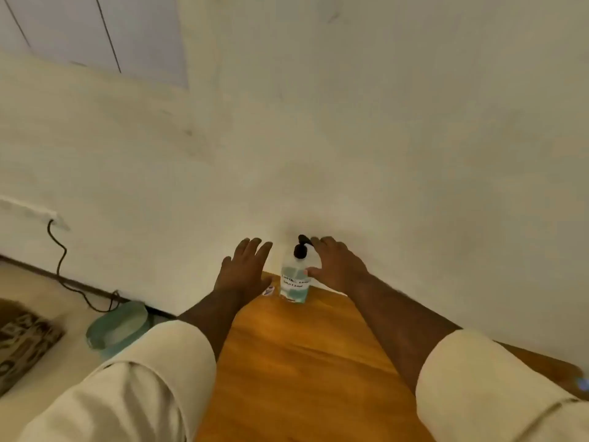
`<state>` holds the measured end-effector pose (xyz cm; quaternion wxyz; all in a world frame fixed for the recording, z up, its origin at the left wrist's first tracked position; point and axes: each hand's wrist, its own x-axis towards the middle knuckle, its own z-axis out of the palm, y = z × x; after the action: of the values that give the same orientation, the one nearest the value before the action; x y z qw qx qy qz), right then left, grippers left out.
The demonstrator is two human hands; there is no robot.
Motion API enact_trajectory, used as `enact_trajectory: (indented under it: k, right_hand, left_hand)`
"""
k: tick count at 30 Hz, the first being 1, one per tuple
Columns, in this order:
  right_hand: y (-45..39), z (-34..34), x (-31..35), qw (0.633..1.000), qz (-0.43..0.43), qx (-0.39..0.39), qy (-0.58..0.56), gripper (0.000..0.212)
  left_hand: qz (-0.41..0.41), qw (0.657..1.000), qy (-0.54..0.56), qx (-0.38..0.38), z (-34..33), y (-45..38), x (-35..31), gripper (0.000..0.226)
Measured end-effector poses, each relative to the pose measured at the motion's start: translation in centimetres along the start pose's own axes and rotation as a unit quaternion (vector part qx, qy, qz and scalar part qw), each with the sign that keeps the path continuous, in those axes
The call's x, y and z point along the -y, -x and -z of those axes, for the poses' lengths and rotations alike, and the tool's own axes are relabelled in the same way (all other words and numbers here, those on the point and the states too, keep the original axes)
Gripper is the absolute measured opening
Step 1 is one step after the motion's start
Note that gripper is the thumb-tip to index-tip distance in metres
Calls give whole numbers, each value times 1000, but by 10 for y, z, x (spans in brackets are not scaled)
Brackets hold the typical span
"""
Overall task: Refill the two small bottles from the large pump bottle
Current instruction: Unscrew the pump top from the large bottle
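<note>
The large pump bottle (294,280), clear with pale green liquid, a handwritten label and a black pump head, stands upright at the far end of a wooden table (302,362), against the wall. My right hand (338,266) is just right of it, fingers spread, thumb near the label and fingertips by the pump nozzle. My left hand (245,269) hovers to the bottle's left, palm down, fingers apart, holding nothing. A small object (268,290) peeks out beneath the left hand beside the bottle; it is mostly hidden.
A white wall rises directly behind the table. On the floor at left sit a teal basin (118,327), a patterned mat (22,342) and a black cable (63,269) running from a wall socket strip (32,212).
</note>
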<state>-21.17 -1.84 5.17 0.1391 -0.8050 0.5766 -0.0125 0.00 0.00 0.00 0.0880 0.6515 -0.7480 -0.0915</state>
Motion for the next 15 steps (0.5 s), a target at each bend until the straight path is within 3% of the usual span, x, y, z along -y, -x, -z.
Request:
enact_trajectory:
  k: [5,10,15]
  right_hand:
    - [-42,-16,1,996,-22,-34,-84,73]
    - [-64,-33,-8,984,13,-64,-168,44]
    - [-66,-45,-12,980,9,-95,-175,43]
  left_hand:
    - [21,999,41,14,-28,-27,17,75]
    - [37,996,72,41,-70,-33,20,72]
    - [45,991,109,57,-96,-24,10,72]
